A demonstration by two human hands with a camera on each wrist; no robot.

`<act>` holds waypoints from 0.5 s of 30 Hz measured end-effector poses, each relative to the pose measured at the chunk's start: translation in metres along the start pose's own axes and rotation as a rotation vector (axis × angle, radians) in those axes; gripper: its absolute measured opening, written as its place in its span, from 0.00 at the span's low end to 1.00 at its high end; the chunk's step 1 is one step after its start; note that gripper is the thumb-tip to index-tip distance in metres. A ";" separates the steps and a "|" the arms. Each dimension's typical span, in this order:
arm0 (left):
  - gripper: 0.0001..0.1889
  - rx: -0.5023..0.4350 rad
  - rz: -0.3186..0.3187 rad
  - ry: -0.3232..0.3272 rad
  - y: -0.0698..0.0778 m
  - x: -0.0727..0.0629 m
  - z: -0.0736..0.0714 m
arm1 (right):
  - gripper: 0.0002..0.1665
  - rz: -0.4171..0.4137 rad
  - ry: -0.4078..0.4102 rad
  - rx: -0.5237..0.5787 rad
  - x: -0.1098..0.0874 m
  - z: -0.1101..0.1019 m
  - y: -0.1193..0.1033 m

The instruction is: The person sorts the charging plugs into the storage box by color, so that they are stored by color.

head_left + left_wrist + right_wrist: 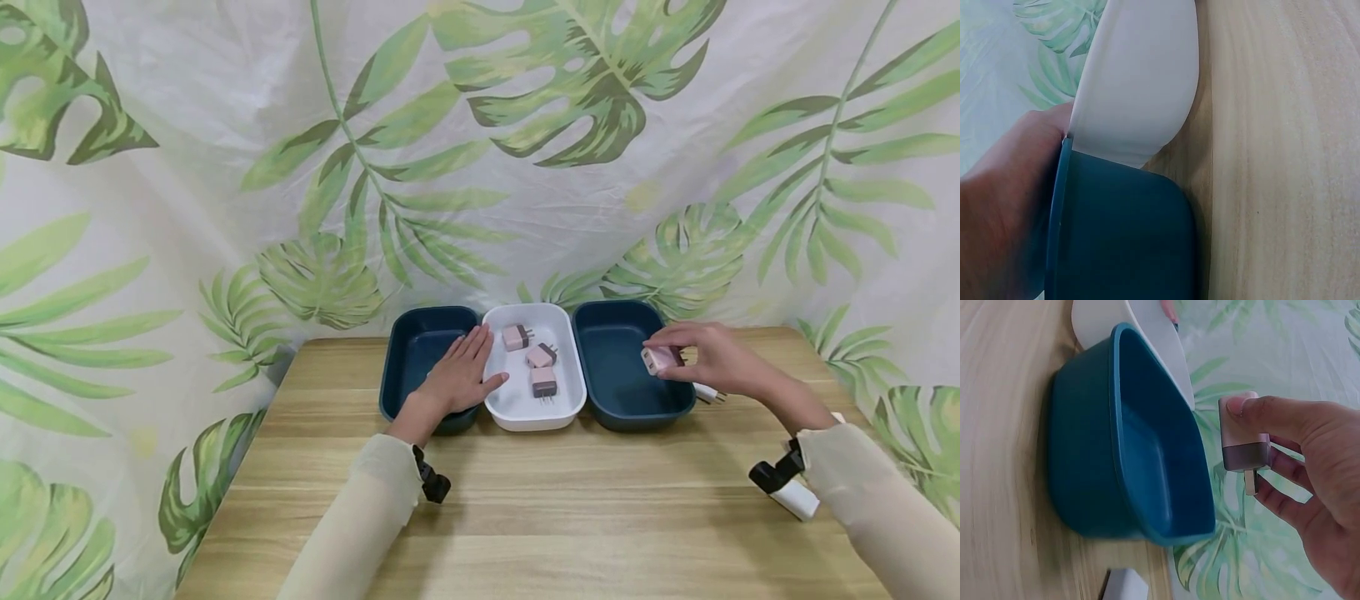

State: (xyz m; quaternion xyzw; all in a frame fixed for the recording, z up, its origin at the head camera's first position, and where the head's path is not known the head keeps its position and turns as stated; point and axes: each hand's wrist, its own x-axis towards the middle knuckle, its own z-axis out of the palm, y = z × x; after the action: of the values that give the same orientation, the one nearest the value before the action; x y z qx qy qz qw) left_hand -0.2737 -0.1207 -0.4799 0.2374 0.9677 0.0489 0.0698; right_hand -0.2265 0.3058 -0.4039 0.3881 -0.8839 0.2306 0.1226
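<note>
My right hand (712,358) pinches a pink and grey plug-in charger (660,360) between thumb and fingers, above the right edge of a dark blue bin (633,419). In the right wrist view the charger (1243,428) has its metal prongs pointing down the picture. My left hand (461,375), fingers extended, rests across the neighbouring rims of another dark blue bin (386,375) and a white bin (532,422). Inside the white bin lie three chargers, a rear one (516,337), a middle one (542,356) and a front one (543,382), all pink and grey.
A white plug (707,392) with prongs lies on the wooden table (540,508), just right of the right-hand bin. Another white block (797,500) is partly hidden under my right wrist. A leaf-print cloth (555,225) hangs behind the bins.
</note>
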 end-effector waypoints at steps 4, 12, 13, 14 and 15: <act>0.46 -0.012 0.008 0.021 0.001 -0.002 0.001 | 0.26 -0.016 0.003 0.020 0.006 0.005 -0.002; 0.46 -0.038 0.004 0.026 0.005 -0.008 0.002 | 0.26 -0.078 0.004 0.083 0.017 0.015 -0.008; 0.46 -0.033 0.001 0.026 0.005 -0.008 0.003 | 0.26 -0.080 0.001 0.088 0.019 0.017 -0.008; 0.46 -0.030 -0.001 0.027 0.005 -0.008 0.003 | 0.25 -0.080 -0.002 0.096 0.020 0.018 -0.010; 0.46 -0.027 -0.002 0.029 0.005 -0.008 0.003 | 0.25 -0.081 -0.007 0.105 0.021 0.019 -0.011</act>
State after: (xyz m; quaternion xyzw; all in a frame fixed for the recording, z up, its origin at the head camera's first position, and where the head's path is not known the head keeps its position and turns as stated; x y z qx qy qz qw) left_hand -0.2638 -0.1199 -0.4816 0.2348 0.9681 0.0651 0.0589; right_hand -0.2337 0.2764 -0.4087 0.4304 -0.8545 0.2700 0.1082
